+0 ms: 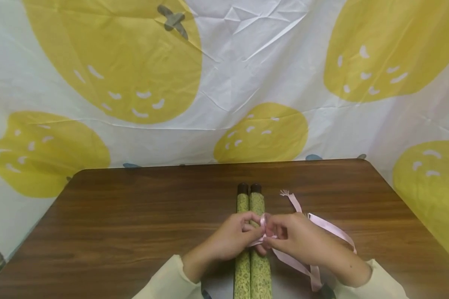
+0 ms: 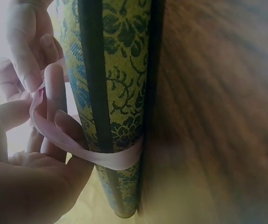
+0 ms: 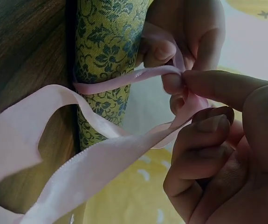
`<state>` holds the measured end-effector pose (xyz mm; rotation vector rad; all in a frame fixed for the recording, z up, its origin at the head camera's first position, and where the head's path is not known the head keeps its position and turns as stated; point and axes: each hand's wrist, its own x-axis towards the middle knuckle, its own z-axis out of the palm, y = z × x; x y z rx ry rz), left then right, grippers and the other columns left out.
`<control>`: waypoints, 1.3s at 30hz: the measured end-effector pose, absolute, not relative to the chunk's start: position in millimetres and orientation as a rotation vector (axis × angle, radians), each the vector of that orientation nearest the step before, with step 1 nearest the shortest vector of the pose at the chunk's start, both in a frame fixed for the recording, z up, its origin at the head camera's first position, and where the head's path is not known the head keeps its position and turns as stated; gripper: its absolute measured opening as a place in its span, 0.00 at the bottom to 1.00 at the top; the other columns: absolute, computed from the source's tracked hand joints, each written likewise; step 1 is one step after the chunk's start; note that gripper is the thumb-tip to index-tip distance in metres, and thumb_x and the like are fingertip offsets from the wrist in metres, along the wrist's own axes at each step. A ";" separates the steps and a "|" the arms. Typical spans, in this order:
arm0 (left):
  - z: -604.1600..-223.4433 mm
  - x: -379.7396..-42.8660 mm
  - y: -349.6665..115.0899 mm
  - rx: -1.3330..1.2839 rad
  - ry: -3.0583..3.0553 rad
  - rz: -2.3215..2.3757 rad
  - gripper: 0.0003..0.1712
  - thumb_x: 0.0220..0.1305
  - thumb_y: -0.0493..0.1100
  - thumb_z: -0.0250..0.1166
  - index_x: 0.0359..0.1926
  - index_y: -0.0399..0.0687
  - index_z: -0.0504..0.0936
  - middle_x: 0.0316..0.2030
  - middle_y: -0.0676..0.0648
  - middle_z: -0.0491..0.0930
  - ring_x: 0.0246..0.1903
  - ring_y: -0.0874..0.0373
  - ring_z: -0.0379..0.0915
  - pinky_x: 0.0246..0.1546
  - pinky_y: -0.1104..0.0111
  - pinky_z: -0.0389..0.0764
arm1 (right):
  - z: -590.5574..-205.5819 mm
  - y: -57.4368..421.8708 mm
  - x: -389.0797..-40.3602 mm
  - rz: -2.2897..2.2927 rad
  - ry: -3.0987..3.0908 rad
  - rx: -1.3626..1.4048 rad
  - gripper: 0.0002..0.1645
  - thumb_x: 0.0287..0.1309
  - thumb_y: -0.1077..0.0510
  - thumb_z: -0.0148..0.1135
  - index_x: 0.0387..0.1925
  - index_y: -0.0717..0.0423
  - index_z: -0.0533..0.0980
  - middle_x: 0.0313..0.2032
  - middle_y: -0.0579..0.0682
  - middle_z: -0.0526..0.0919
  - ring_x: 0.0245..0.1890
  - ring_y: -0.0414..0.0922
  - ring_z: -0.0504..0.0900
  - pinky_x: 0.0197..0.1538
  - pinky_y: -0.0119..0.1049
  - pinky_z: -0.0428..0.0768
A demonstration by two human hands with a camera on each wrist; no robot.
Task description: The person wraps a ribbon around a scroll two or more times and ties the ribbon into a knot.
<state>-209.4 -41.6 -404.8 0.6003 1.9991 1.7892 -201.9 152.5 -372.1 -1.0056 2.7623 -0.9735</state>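
Note:
Two long green-yellow brocade rolls, the left roll and right roll, lie side by side with dark end caps. A pink ribbon wraps around them and is drawn up above them. My left hand is over the rolls and pinches the ribbon between thumb and fingers. Opposite it, my right hand pinches the ribbon with thumb and index finger, its other fingers curled. In the right wrist view the fingertips of both hands meet at the ribbon, and its crossing there is partly hidden by them.
Loose ribbon tails trail across the brown wooden table to the right of the rolls, one with a frayed end. Behind the table hangs a white cloth with large yellow fruit shapes.

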 end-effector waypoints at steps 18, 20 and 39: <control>-400.4 -210.0 -39.0 0.519 2.018 1.896 0.10 0.60 0.34 0.62 0.42 0.34 0.78 0.31 0.30 0.83 0.20 0.55 0.79 0.20 0.76 0.76 | -366.5 151.8 -199.1 -0.931 2.880 -1.099 0.07 0.50 0.55 0.68 0.25 0.41 0.76 0.12 0.35 0.66 0.12 0.29 0.62 0.14 0.22 0.62; -400.3 -209.0 -38.9 0.502 2.021 1.888 0.09 0.60 0.36 0.63 0.40 0.34 0.81 0.31 0.31 0.84 0.21 0.55 0.80 0.20 0.78 0.77 | -366.1 151.8 -199.5 -0.923 2.892 -1.102 0.07 0.50 0.55 0.68 0.25 0.41 0.76 0.12 0.34 0.66 0.12 0.29 0.62 0.14 0.22 0.62; -398.4 -202.2 -40.8 0.729 2.451 1.452 0.07 0.58 0.44 0.63 0.31 0.47 0.85 0.19 0.49 0.80 0.13 0.65 0.70 0.11 0.77 0.71 | -367.1 154.2 -204.4 -0.880 2.918 -1.102 0.04 0.52 0.54 0.67 0.26 0.43 0.78 0.14 0.36 0.69 0.14 0.31 0.65 0.17 0.26 0.68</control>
